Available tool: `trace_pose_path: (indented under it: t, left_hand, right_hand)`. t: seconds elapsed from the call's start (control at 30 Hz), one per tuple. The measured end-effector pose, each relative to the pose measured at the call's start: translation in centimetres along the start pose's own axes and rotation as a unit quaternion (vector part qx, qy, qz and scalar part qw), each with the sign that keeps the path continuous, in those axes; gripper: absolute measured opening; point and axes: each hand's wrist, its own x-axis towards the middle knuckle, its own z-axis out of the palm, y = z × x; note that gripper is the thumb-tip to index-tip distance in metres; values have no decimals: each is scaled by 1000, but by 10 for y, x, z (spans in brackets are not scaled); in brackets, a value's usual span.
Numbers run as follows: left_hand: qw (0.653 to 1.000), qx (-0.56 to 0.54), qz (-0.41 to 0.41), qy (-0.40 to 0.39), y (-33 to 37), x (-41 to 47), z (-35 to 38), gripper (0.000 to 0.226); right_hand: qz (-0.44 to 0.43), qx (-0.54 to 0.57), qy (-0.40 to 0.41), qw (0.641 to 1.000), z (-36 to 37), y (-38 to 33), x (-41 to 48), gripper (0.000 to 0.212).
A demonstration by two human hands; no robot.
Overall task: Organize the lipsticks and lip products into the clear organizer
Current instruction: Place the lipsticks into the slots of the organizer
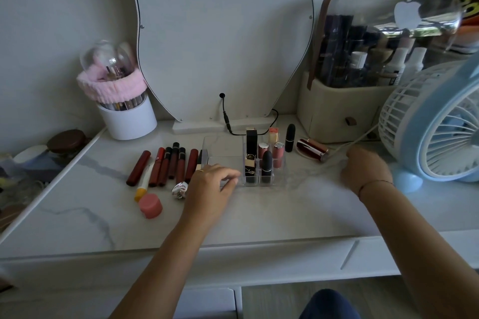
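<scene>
The clear organizer [223,146] stands mid-table. Its right-hand compartments hold several upright lipsticks [267,167]: black, gold and pink ones. My left hand [210,189] rests on the table with relaxed fingertips touching the organizer's front left edge. A row of dark red lip glosses [166,165] lies to the left of it. A black lipstick [290,137] stands just right of the organizer, and a red lipstick [312,149] lies beside it. My right hand [365,171] rests on the table just right of the red lipstick, holding nothing, fingers mostly hidden.
A white tube with a yellow cap [143,184], a pink jar [150,206] and a silver item [178,189] lie front left. A brush holder [127,119], the mirror [220,33], a cosmetics case [363,85] and a blue fan [435,127] line the back and right.
</scene>
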Motion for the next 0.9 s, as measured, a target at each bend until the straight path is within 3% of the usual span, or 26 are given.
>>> trace_pose_path:
  t: [0.27, 0.4, 0.57, 0.73, 0.9]
  left_hand:
    - [1000, -5, -1, -5, -1, 0, 0, 13]
    - [1000, -5, -1, -3, -1, 0, 0, 14]
    - [1000, -1, 2, 0, 0, -1, 0, 14]
    - [1000, 5, 4, 3, -1, 0, 1, 15]
    - [1000, 6, 4, 6, 0, 0, 0, 16]
  right_hand:
    - [-59, 15, 20, 998, 3, 15, -32, 16]
    - [-62, 21, 35, 997, 10, 22, -45, 28]
    - [-93, 104, 39, 989, 11, 19, -51, 31]
    - [-146, 305, 53, 940, -1, -6, -55, 21]
    - [-180, 420, 44, 889, -9, -42, -53, 22]
